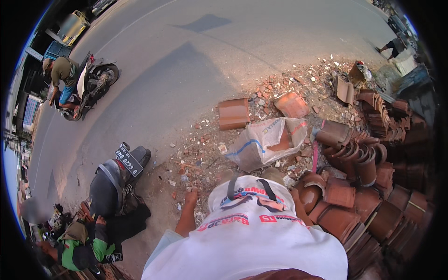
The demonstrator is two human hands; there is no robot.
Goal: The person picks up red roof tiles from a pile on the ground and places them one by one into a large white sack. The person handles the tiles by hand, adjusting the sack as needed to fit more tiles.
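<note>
My left hand (191, 195) hangs beside my body over the rubble, its fingers curled in and nothing visible in them. Close to a curved brown roof tile (311, 192), my right hand (295, 195) is low at my other side; its fingers are hard to make out. In front of my feet lies a whitish woven sack (249, 156), its mouth spread toward the right. An orange-brown roof tile (283, 141) shows inside it. Beyond the sack, a flat tile (234, 114) and another dusty tile (292, 104) rest on the ground.
Stacks of roof tiles (380, 217) fill the right side, with more rows (373, 109) farther back. Broken rubble (205, 154) covers the ground. At left stand a parked motorbike (112, 184) and a person in a green jacket (74, 254). A rider (63, 74) is on the road (154, 74).
</note>
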